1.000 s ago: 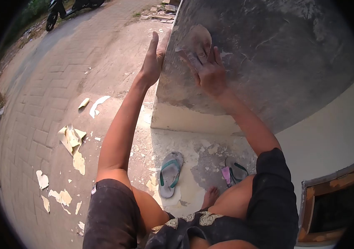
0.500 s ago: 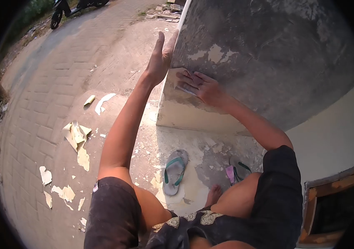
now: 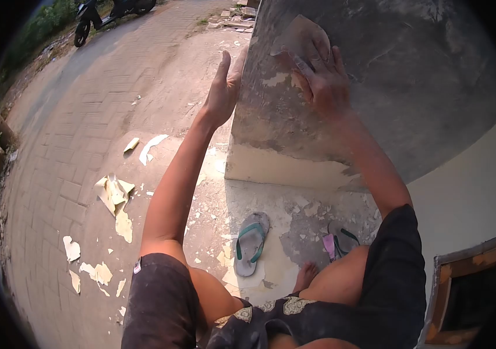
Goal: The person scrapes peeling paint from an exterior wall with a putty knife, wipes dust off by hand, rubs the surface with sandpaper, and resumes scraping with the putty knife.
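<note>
Right hand (image 3: 328, 87) holds a thin sheet (image 3: 299, 35) flat to the dark wall face (image 3: 422, 75), fingers extended over it; the sheet's rounded end projects beyond the fingertips, toward the wall's upper left corner. Half a second ago hand and sheet were low, near the wall's left edge and just above the pale lower band (image 3: 283, 166); now both are higher and farther in from that edge. The pale patch (image 3: 274, 80), fully exposed in the previous frame, is now partly covered by the hand. Left hand (image 3: 223, 93) is spread, thumb apart from the fingers, its far side against the wall's left edge; contact position unchanged. Below the wall's lower edge, one sandal (image 3: 252, 244) lies on the floor, a second sandal (image 3: 350, 235) to its right beside a pink item (image 3: 329, 247); paint flakes (image 3: 114, 195) lie scattered to the left, with no clear displacement.
</note>
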A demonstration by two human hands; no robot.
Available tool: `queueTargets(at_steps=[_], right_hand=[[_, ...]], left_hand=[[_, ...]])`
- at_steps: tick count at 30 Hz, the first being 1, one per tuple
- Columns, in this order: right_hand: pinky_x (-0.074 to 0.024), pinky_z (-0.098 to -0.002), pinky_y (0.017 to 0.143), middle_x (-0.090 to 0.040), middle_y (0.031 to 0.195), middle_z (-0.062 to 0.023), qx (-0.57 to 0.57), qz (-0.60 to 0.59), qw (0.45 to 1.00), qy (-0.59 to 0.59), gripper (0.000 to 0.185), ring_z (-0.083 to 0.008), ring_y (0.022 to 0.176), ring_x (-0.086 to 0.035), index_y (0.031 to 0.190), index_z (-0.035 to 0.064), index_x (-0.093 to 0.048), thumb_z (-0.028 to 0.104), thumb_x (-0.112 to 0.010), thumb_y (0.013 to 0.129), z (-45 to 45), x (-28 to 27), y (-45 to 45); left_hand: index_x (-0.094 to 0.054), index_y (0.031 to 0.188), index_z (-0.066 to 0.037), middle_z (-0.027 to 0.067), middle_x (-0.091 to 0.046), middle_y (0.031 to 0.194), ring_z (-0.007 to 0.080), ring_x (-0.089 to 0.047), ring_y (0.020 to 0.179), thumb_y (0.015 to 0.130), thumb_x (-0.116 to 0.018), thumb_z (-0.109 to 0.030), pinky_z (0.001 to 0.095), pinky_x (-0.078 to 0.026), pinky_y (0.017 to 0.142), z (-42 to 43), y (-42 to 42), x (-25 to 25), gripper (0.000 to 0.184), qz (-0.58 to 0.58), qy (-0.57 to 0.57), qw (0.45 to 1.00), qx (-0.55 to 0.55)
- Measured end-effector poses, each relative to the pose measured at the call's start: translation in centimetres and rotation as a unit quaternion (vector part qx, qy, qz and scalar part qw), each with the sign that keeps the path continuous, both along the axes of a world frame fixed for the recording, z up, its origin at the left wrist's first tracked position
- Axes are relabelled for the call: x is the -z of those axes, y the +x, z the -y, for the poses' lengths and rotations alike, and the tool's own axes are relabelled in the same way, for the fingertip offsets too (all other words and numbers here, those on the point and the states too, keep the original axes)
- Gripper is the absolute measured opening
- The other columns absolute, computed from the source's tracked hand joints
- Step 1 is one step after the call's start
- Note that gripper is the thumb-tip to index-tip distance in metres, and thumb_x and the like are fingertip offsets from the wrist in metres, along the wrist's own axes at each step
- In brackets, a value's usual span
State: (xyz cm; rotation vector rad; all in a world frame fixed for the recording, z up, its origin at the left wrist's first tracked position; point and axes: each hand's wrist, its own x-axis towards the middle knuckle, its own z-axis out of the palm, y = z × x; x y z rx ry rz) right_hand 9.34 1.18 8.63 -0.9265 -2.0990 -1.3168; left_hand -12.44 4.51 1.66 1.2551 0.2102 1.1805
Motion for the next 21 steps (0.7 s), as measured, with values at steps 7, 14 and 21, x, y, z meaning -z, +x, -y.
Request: queueTargets(at_steps=[7, 14, 21], right_hand=[[-0.0324, -0.0418, 0.112, -0.041, 0.149, -0.0043, -0.045, 0.072, 0.98, -0.18, 0.047, -0.0243, 0.131, -0.046, 0.136, 0.0216, -0.053, 0.019, -0.055, 0.089, 1.2, 8.7, -1.2], [-0.0274, -0.0419, 0.114, -0.034, 0.154, -0.0028, 0.054, -0.11, 0.99, 0.076, 0.052, -0.0262, 0.14, -0.034, 0.141, 0.032, -0.047, 0.027, -0.055, 0.09, 0.4, 0.0, 1.9], [-0.0177, -0.0485, 0.116, -0.036, 0.152, -0.0054, 0.03, 0.267, 0.959, -0.089, 0.045, -0.0282, 0.141, -0.033, 0.138, 0.029, -0.052, 0.031, -0.054, 0.093, 0.9, 5.6, 2.3]], left_hand=[[-0.01, 0.152, -0.002, 0.0141, -0.021, 0.157, 0.0261, -0.018, 0.145, 0.095, -0.021, -0.067, 0.0373, -0.012, 0.117, 0.8, -0.3, -1.0, 0.087, 0.023, -0.022, 0.998, 0.055], [-0.01, 0.152, -0.001, 0.0143, -0.019, 0.157, 0.0241, -0.018, 0.145, 0.098, -0.021, -0.063, 0.035, -0.009, 0.118, 0.2, -0.2, 0.0, 0.083, -0.007, 0.007, 1.0, -0.007], [-0.011, 0.152, -0.001, 0.0165, -0.021, 0.156, 0.0259, -0.019, 0.145, 0.097, -0.021, -0.064, 0.0365, -0.011, 0.118, -0.3, 0.3, -0.5, 0.084, 0.011, -0.002, 1.0, 0.002]])
